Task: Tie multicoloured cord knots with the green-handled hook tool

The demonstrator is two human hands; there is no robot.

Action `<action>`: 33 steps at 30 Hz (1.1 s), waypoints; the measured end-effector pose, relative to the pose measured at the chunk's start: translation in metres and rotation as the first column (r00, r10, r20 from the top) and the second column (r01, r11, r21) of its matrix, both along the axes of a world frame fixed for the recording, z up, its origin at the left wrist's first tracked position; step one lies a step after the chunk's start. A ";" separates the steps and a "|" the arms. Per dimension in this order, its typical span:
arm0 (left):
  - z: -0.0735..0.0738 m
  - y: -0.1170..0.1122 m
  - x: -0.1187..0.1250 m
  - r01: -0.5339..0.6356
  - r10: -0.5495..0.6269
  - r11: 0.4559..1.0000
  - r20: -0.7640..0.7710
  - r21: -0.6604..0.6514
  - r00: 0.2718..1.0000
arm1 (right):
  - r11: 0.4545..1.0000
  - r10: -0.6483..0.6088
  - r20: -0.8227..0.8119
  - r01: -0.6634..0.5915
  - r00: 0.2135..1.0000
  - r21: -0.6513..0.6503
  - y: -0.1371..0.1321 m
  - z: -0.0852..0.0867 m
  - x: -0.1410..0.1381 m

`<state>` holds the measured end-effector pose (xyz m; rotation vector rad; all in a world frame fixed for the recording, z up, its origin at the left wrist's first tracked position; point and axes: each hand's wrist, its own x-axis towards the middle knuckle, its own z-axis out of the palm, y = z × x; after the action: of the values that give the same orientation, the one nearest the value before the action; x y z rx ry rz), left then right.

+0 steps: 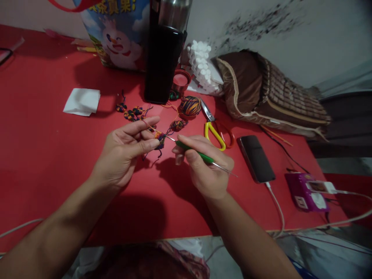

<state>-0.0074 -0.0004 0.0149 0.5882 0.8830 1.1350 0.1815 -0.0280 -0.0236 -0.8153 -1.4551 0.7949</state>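
Between the thumb and fingers of my left hand (124,149) is a small piece of multicoloured crochet (160,139), dark with orange and red. A strand of orange yarn runs over its raised index finger. My right hand (206,162) grips a crochet hook (207,158) by its green handle, and the metal tip meets the crochet piece. Behind the hands lie a ball of variegated yarn (190,106), a smaller yarn bundle (178,124) and several small crocheted pieces (133,113) with loose tails. Scissors (214,128) with yellow and red handles lie to the right.
A black phone (158,64) leans upright against a metal bottle (174,15) beyond the hands. Another phone (257,159) is plugged into a white cable. A purple packet (308,193), a brown cushion (270,89), folded white paper (81,101) and a printed bag (119,38) stand around the red table (43,155).
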 end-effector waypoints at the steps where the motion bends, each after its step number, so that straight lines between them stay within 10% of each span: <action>1: 0.000 0.000 0.000 0.005 -0.005 1.000 -0.002 0.001 1.000 | 1.000 -0.008 0.009 0.008 1.000 -0.001 0.000 0.000 0.000; 33: 0.005 0.002 -0.006 -0.002 0.003 1.000 -0.049 0.028 0.999 | 0.989 -0.081 0.220 0.050 0.972 0.142 -0.001 0.011 0.003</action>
<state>-0.0137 0.0017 0.0198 0.6403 0.9118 1.1403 0.1844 -0.0292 -0.0128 -0.8657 -1.6545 0.5597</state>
